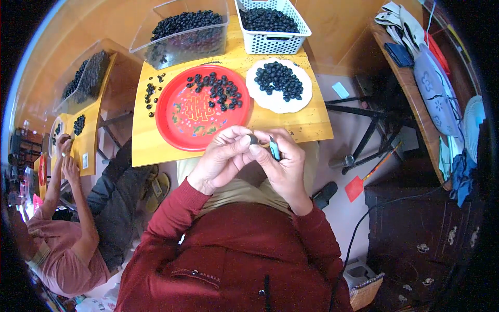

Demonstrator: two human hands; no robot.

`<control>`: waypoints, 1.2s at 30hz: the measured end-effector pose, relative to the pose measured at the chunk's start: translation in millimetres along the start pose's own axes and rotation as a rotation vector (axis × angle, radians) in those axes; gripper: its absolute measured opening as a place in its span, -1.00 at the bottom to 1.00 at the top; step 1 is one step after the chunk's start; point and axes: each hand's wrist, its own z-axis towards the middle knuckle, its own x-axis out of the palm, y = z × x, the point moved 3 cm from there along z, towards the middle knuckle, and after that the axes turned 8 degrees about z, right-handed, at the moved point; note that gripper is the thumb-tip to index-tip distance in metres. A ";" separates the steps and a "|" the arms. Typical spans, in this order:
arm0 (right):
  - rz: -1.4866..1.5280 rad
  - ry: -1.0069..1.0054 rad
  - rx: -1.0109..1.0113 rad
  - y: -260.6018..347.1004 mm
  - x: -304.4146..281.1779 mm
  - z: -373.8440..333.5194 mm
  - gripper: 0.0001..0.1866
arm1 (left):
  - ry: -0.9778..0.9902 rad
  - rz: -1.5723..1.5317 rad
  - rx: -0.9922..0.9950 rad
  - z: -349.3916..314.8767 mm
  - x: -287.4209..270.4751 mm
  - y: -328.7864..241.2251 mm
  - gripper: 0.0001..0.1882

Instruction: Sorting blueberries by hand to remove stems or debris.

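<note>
My left hand [220,158] pinches a small dark round bead-like piece [253,139] between thumb and fingertips, in front of my lap. Close against it, my right hand [283,166] is closed round a slim tool with a teal and black body [274,148], perhaps a small knife; its tip is too small to make out. Just beyond my hands, a round red tray [171,125] with a printed pattern carries scattered dark pieces. To its right, a white scalloped plate [283,106] bears a heap of them. Several loose dark pieces [150,89] lie left of the tray.
A clear plastic bin [171,58] and a white perforated basket [273,44], both full of dark pieces, stand at the back of the yellow table [148,148]. At left, another person [67,234] works at a similar table. A dark cabinet [416,234] stands at right.
</note>
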 end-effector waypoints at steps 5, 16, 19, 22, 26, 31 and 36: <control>0.095 -0.033 0.069 3.2 0.9 -1.7 -0.79 | -0.001 -0.062 -0.049 -6.0 -11.7 5.0 -0.81; 0.191 -0.047 0.142 9.9 -5.6 -6.9 -0.86 | 0.035 0.005 -0.058 -5.2 -4.8 7.2 -0.82; 0.282 -0.038 0.213 9.0 -7.9 -5.7 -0.87 | 0.020 0.005 -0.073 -3.6 -3.5 8.3 -0.82; 0.254 -0.001 0.222 3.8 -9.1 -3.3 -0.87 | 0.002 -0.016 -0.066 -3.3 -4.8 9.8 -0.82; 0.272 0.013 0.171 -2.0 -7.4 -0.9 -0.88 | -0.025 -0.053 -0.057 -4.6 -7.1 12.3 -0.81; 0.281 0.027 0.147 -7.7 -7.2 2.1 -0.88 | -0.087 -0.013 -0.030 -3.6 -10.9 13.9 -0.79; 0.332 0.044 0.155 -11.6 -12.3 6.2 -0.86 | -0.111 0.008 -0.024 -1.0 -13.6 17.0 -0.78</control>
